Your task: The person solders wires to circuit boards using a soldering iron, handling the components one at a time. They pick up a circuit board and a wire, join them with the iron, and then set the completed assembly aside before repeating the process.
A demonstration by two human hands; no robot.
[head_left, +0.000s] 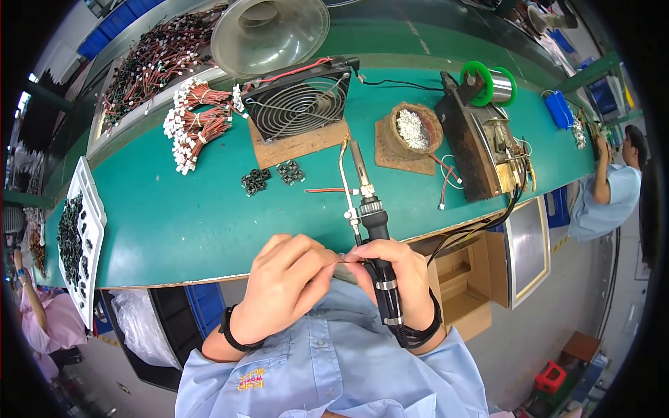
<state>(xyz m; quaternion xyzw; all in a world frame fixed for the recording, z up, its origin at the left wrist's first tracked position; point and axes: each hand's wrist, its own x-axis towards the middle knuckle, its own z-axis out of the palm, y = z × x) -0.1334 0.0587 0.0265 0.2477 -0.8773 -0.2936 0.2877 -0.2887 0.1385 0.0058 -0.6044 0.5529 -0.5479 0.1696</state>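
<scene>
My left hand [282, 285] pinches a small metal part [344, 257] at the near bench edge; my right hand [394, 275] grips the black-handled soldering iron [373, 223], tip pointing away. Beyond lies bare green bench top [174, 216], then black connector clusters [268, 177] and a wire-guarded fan [300, 104].

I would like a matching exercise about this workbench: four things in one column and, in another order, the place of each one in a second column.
Things:
1. soldering iron
2. fan
3. solder spool
4. white tray

Places:
A. at the left end of the green bench
B. in the right hand
C. on a board behind the black parts
D. on top of the brown machine, at the right

Pairs: 1-B, 2-C, 3-D, 4-A
</scene>
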